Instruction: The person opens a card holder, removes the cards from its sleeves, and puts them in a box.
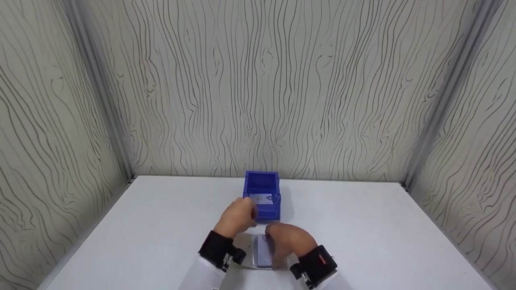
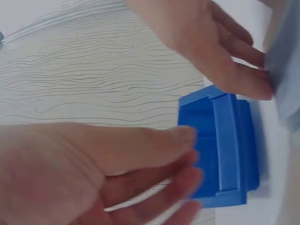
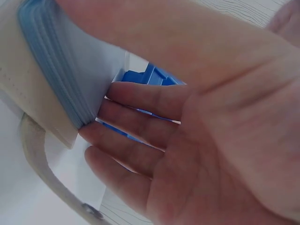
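Observation:
A card holder with a stack of clear, bluish plastic leaves (image 1: 264, 253) lies open on the table in front of the person. Its cream cover (image 3: 28, 89) and a strap (image 3: 44, 168) with a metal snap show in the right wrist view. My right hand (image 1: 292, 240) holds the leaves, thumb across them and fingertips at their edge. Left of it and farther forward, my left hand (image 1: 238, 215) is beside a blue bin (image 1: 268, 213), thumb and fingers loosely bent with nothing between them. A small printed card (image 1: 262, 198) shows in the bin.
The white table (image 1: 354, 225) runs back to a wood-patterned panel (image 1: 262, 88), with similar panels on the left and right. Black wrist cameras sit on both wrists, close to the card holder.

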{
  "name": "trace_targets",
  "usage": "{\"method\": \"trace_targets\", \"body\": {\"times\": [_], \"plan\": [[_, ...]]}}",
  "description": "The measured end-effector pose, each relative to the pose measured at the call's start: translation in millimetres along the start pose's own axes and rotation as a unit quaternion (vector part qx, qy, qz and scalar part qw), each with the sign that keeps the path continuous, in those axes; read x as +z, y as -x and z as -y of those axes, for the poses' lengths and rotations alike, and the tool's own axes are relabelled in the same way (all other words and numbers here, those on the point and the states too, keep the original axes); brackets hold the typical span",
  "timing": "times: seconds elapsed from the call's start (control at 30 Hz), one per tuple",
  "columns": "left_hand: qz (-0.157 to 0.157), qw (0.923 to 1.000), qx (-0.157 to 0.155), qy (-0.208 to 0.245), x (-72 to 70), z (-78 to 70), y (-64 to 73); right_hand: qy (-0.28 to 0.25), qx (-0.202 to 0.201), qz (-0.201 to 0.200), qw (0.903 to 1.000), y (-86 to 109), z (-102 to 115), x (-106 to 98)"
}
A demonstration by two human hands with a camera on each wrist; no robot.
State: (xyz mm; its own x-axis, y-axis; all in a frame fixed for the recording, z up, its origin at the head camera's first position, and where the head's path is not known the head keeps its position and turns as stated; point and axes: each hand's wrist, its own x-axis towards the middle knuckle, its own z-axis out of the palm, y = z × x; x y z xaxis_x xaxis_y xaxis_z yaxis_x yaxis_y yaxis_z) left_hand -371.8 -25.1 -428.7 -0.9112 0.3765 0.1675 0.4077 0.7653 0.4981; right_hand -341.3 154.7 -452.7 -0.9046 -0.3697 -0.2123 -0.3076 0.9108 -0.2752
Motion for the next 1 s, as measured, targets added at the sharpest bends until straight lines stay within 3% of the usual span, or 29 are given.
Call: {"method": "trace_targets", "body": {"times": [0.13, 0.27, 0.7, 0.87, 1.0], "plan": [[0.063, 0.9966, -0.047, -0.024, 6.4, 11.3, 19.6, 0.005, 0.004, 0.010, 0.9999, -3.7, -0.8, 0.7], [0.084, 0.9932, -0.074, -0.034, 13.3, 23.4, 26.6, 0.015, 0.016, 0.014, 0.9996, -6.0, -1.8, 1.2], [0.089, 0.9888, -0.119, 0.011, 16.4, 30.5, 25.8, 0.079, 0.028, 0.001, 0.9965, 0.2, 8.7, 0.4], [0.090, 0.9881, -0.124, 0.009, 16.5, 29.9, 25.2, 0.113, -0.014, -0.021, 0.9933, 3.7, 10.3, -2.5], [0.092, 0.9886, -0.119, 0.007, 17.5, 32.0, 25.1, 0.083, -0.053, -0.018, 0.9949, 5.3, 3.5, -6.2]]}}
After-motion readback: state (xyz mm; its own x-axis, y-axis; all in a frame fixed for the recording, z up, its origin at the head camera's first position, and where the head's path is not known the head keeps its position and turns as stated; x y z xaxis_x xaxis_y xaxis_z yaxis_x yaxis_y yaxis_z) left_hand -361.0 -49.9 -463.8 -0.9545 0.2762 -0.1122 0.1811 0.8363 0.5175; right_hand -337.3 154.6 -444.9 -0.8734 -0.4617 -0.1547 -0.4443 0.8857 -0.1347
